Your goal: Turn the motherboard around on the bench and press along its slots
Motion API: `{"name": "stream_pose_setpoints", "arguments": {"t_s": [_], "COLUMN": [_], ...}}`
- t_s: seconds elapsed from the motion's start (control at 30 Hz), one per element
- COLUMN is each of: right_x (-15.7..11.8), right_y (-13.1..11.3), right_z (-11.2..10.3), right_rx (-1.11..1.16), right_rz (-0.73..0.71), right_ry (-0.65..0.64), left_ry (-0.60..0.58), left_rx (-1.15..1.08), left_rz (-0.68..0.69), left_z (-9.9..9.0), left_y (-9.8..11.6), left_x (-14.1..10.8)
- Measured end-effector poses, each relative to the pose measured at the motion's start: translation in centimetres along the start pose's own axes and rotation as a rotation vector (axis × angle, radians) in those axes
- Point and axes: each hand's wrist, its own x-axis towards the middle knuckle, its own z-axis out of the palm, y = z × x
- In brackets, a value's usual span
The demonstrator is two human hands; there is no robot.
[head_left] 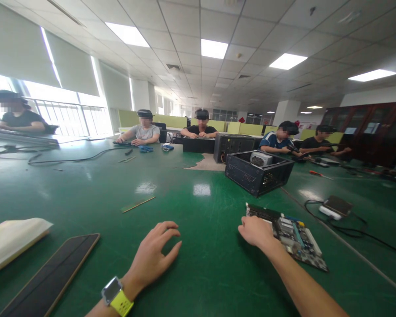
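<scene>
A motherboard [300,240] with a dark RAM area, slots and connectors is at the right front of the green table. My right hand [257,231] is closed on its left edge; the fingertips are partly hidden behind the hand. My left hand [156,246] is over the table to the left, apart from the board. Its fingers are loosely curved and spread from the thumb, with nothing between them. A watch [114,293] with a yellow-green strap is on the left wrist.
An open black computer case [247,176] stands beyond the board. A power adapter [331,211] and cables lie to the right, along with a red screwdriver [317,174]. A dark phone-like slab [53,275] and white package [13,242] are at left. Several people sit across the table.
</scene>
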Motion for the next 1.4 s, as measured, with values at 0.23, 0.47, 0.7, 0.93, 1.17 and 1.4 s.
{"name": "stream_pose_setpoints", "arguments": {"t_s": [0.23,0.47,0.7,0.93,1.17,1.4], "right_x": [-3.2,-9.3,-9.9,-5.5,-4.3,-4.7], "right_y": [-1.5,-6.5,-8.0,-6.6,-6.2,-6.3], "right_z": [-0.4,-2.5,-1.9,1.9,3.7,3.9], "right_rx": [-0.06,0.228,0.58,0.386,0.462,0.503], "right_rz": [-0.187,-0.736,-0.837,-0.45,-0.411,-0.378], "right_ry": [-0.026,-0.264,-0.262,0.231,0.166,0.252], "left_ry": [-0.028,-0.118,-0.298,-0.345,-0.338,-0.319], "left_rx": [0.005,-0.047,-0.133,-0.157,-0.149,-0.159], "left_rz": [-0.011,0.032,0.113,0.154,0.165,0.174], "left_z": [0.1,-0.2,-0.5,0.0,0.0,0.2], "left_y": [0.0,0.6,1.8,1.5,1.4,1.1], "left_x": [0.0,0.0,0.0,0.1,0.1,0.0]}}
